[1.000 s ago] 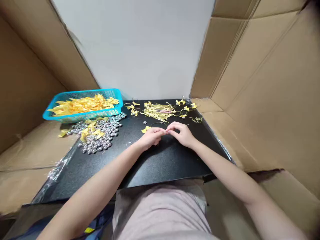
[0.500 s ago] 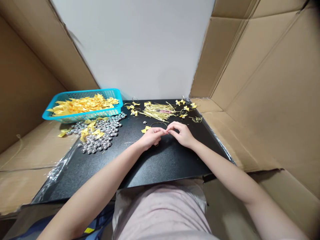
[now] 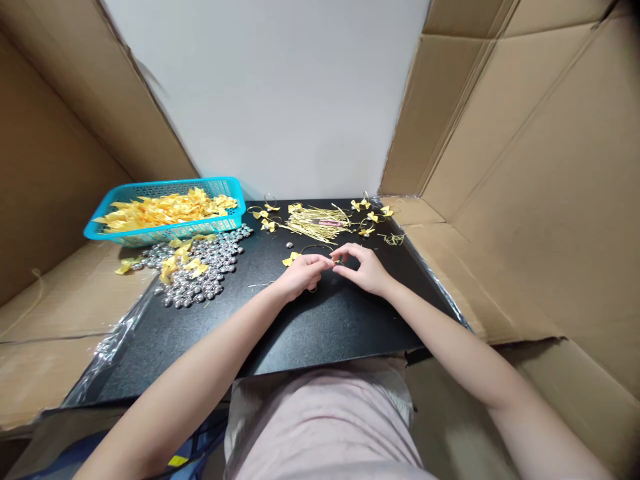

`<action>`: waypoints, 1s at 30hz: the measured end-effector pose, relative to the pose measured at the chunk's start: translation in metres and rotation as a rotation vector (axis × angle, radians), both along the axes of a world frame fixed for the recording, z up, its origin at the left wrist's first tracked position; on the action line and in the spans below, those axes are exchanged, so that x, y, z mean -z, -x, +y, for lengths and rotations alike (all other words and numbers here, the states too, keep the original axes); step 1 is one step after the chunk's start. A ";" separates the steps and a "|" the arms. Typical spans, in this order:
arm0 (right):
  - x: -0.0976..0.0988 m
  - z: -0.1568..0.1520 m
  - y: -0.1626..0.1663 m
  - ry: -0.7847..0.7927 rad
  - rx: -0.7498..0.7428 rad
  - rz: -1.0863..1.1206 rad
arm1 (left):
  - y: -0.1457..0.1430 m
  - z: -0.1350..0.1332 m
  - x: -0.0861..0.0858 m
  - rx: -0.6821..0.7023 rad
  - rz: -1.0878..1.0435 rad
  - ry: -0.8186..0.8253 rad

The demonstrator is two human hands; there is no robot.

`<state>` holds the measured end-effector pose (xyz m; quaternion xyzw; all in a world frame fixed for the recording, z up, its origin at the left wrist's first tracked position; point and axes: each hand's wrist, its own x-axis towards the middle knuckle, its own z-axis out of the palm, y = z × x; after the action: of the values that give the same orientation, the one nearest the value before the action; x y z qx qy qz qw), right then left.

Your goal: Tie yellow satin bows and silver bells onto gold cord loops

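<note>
My left hand [image 3: 305,275] is closed in a pinch on a thin gold elastic cord [image 3: 316,246], which curves in a dark-looking loop above the fingers. A bit of cord also shows below that hand. My right hand [image 3: 364,268] is right beside the left fingertips, its thumb and index finger parted around a tiny gold end of the cord. Just past the left hand is a yellow ribbon bow [image 3: 291,259]; whether it is attached to the cord is hidden. A single silver bell-like bead [image 3: 289,245] lies behind it. A thin metal needle-like piece [image 3: 260,285] rests by the left wrist.
At the left, a blue basket [image 3: 165,233] holds yellow ribbon pieces. Before it lies a heap of silver beads [image 3: 200,288] with several ribbons. Gold cords [image 3: 313,225] are piled at the back, with finished-looking bow loops [image 3: 373,217] on both sides. Cardboard walls [image 3: 525,167] flank the black table [image 3: 320,340].
My right thumb and index finger have parted slightly from their pinch, showing the small cord end between them. My left hand has stayed in place.
</note>
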<state>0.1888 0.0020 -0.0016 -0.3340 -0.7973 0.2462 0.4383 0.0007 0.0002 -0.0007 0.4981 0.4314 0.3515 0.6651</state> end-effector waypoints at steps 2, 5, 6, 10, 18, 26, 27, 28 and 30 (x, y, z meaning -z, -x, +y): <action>0.001 -0.001 0.000 0.017 0.011 0.027 | 0.000 0.000 0.001 -0.002 0.003 -0.001; 0.002 -0.001 0.002 0.042 0.019 0.080 | -0.001 0.000 0.000 -0.007 0.007 -0.001; 0.003 -0.002 0.003 0.051 0.020 0.099 | -0.002 0.000 0.000 -0.009 0.008 -0.001; 0.006 -0.002 0.006 0.097 0.015 0.184 | -0.002 -0.001 -0.001 -0.013 0.016 -0.004; 0.008 0.001 0.009 0.301 -0.060 0.352 | -0.001 -0.001 0.000 -0.012 0.031 -0.007; 0.012 0.006 0.011 0.513 -0.148 0.507 | -0.001 -0.001 -0.001 -0.011 0.039 -0.002; 0.013 0.006 0.012 0.523 -0.153 0.518 | -0.001 -0.001 -0.001 -0.012 0.039 -0.001; 0.013 0.005 0.012 0.532 -0.156 0.528 | -0.001 -0.002 -0.001 -0.013 0.039 0.001; 0.013 0.004 0.014 0.546 -0.160 0.546 | -0.001 -0.002 -0.002 -0.013 0.039 0.004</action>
<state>0.1750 0.0061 -0.0142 -0.2971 -0.5800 0.5627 0.5087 0.0022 -0.0015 0.0011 0.5006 0.4482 0.3454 0.6552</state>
